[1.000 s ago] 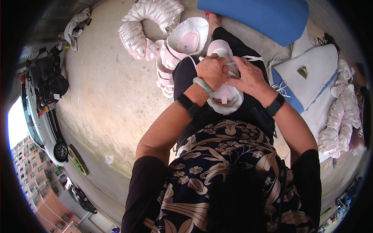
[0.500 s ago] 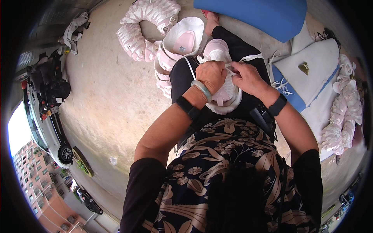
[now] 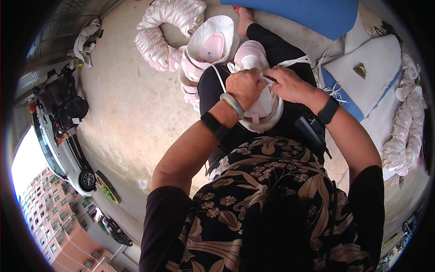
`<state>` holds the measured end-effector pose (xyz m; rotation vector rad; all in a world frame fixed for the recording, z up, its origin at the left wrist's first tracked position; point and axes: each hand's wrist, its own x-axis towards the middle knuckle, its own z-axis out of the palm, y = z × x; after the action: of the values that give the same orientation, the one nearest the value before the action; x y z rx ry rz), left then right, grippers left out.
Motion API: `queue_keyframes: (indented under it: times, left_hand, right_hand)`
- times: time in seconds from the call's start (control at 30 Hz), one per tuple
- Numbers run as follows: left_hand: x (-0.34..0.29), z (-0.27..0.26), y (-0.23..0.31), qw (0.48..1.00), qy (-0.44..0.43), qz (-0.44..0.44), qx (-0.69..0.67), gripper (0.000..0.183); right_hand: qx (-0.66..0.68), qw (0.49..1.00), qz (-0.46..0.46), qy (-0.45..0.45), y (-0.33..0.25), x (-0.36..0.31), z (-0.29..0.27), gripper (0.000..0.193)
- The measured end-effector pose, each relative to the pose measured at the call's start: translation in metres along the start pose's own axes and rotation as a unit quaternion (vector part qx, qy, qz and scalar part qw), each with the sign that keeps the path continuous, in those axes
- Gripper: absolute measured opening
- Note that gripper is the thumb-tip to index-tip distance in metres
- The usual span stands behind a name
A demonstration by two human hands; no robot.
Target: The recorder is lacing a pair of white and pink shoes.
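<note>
A pink and white shoe upper point(image 3: 250, 49) rests on my lap over black trousers, toe end pointing away from me. My left hand point(image 3: 244, 87) is closed at its left lacing edge, fingers curled round a white shoelace point(image 3: 219, 78) that loops out to the left. My right hand point(image 3: 292, 85) pinches the lace at the opposite edge, thumb and forefinger close to my left fingertips. Another lace end point(image 3: 297, 60) trails right across my thigh. Both hands partly cover the eyelets, so the exact threading is hidden.
More pink and white uppers point(image 3: 226, 29) are stacked by my left knee, beside a ring-shaped bundle of uppers point(image 3: 149, 47). A blue sheet point(image 3: 294, 13) lies ahead. On the right are a white, blue-edged sheet point(image 3: 380, 56) and another string of uppers point(image 3: 398, 131).
The view has shifted slightly. Both hands stay at the upper's lacing; the right fingers have shifted a little against the lace.
</note>
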<state>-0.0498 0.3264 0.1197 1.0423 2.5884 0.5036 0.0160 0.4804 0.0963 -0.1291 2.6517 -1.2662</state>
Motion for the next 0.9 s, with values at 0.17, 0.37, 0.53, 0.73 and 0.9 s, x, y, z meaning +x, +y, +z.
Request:
queue_keyframes:
  times: [0.17, 0.37, 0.53, 0.73, 0.9]
  left_hand:
    - [-0.004, 0.003, -0.001, 1.0, 0.012, 0.008, -0.005, 0.018]
    - [-0.009, 0.005, -0.005, 1.0, 0.015, 0.017, -0.015, 0.015]
    - [-0.008, 0.005, -0.007, 0.999, 0.018, 0.03, -0.027, 0.013]
    - [-0.003, 0.005, -0.006, 0.999, 0.002, 0.024, -0.022, 0.012]
    - [-0.003, 0.007, -0.008, 0.999, 0.002, 0.011, -0.035, 0.013]
  right_hand:
    - [-0.007, 1.0, 0.001, -0.013, -0.003, 0.001, -0.002, 0.029]
    - [0.025, 0.999, -0.025, -0.002, -0.002, -0.003, -0.006, 0.023]
    - [0.038, 0.998, -0.033, -0.023, 0.006, -0.002, -0.005, 0.027]
    - [0.053, 0.996, -0.032, -0.062, 0.013, 0.001, -0.009, 0.041]
    - [0.035, 0.998, -0.025, -0.04, 0.009, 0.004, -0.006, 0.023]
